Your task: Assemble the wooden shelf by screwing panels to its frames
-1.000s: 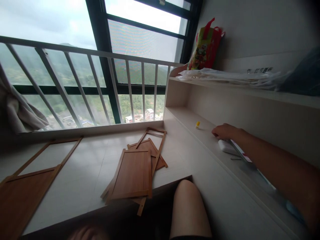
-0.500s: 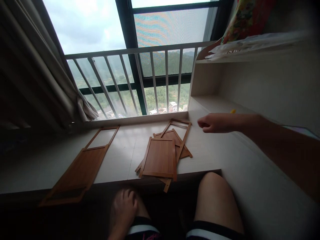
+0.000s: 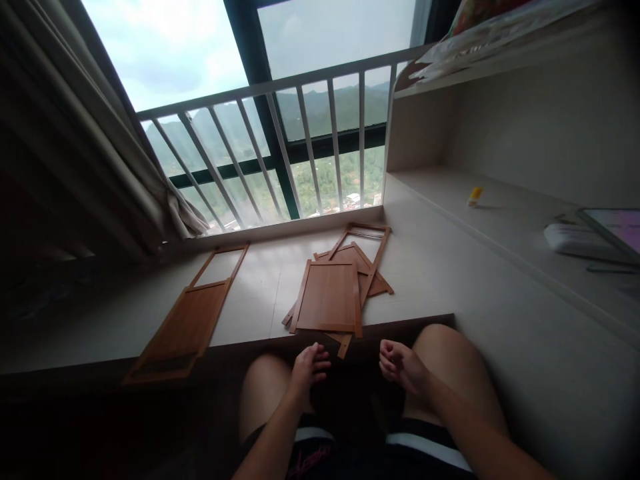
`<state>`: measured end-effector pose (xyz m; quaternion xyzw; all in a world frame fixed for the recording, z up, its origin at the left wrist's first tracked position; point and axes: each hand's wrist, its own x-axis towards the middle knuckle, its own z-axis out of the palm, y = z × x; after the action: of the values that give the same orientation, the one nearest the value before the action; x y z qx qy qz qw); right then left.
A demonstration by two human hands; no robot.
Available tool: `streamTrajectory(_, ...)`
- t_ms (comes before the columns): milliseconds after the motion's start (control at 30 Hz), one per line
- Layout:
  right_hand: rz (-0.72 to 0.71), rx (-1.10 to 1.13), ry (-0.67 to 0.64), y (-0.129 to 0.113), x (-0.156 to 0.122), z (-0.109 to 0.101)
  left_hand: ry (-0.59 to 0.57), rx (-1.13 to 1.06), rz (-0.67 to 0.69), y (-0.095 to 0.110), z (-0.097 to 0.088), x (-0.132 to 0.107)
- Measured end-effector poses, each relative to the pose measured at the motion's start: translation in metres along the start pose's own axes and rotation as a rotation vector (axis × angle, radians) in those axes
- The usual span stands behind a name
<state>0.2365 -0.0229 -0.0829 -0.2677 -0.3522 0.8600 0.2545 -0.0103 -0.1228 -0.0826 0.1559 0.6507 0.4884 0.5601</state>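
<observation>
My left hand (image 3: 311, 365) hovers over my left thigh, fingers apart and holding nothing, just below a stack of brown wooden panels. The top panel (image 3: 327, 297) is a framed rectangle lying flat near the ledge's front edge. Beneath it, another panel (image 3: 383, 283) and an open-ended frame (image 3: 381, 250) stick out at angles. My right hand (image 3: 397, 363) is beside my right knee with its fingers curled closed; whatever may be in them is too small or hidden to name. To the left, a longer wooden panel with an open frame end (image 3: 187, 320) overhangs the ledge's edge.
The pale ledge (image 3: 255, 307) runs below a railing (image 3: 280, 87) and window. A curtain (image 3: 100, 133) hangs at the left. On the right-hand desk (image 3: 430, 193) are a small yellow-topped item (image 3: 475, 195) and a tablet-like screen (image 3: 617, 227). Plastic wrapping (image 3: 450, 63) lies on the upper shelf.
My right hand has come down from above the desk to beside my right knee, still curled. My left hand has lifted from my left knee and moved right. The view has tilted slightly.
</observation>
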Motion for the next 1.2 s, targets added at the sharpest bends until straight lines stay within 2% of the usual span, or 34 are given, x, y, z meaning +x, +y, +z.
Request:
streamTrajectory(133,0.016,0.047,0.048,0.004,-0.007,-0.005,-0.106,-0.163,-0.102,0.006,0.034,0.008)
streamTrajectory(233,0.029,0.062,0.119,0.002,-0.007,-0.013,-0.071,-0.158,-0.163,0.010,0.052,0.017)
streamTrajectory(367,0.046,0.059,0.192,0.007,-0.001,-0.026,0.007,-0.126,-0.155,0.006,0.064,0.024)
streamTrajectory(533,0.085,-0.037,0.268,0.011,0.011,-0.026,-0.028,-0.093,-0.145,-0.013,0.070,0.013)
streamTrajectory(667,0.124,-0.116,0.335,0.012,0.019,-0.018,-0.052,-0.097,-0.190,-0.029,0.072,0.001)
streamTrajectory(867,0.143,-0.182,0.196,0.016,0.021,-0.013,-0.091,-0.096,-0.206,-0.033,0.070,-0.004)
streamTrajectory(967,0.142,-0.166,0.187,0.017,0.021,-0.014,-0.131,-0.112,-0.190,-0.029,0.064,-0.006)
streamTrajectory(1033,0.137,-0.147,0.213,0.017,0.020,-0.015,-0.072,-0.157,-0.144,-0.027,0.056,-0.008)
streamTrajectory(1133,0.133,-0.135,0.275,0.016,0.020,-0.016,0.131,-0.259,-0.037,-0.026,0.038,-0.010)
streamTrajectory(1200,0.140,-0.138,0.306,0.016,0.020,-0.016,0.218,-0.288,0.026,-0.025,0.025,-0.011)
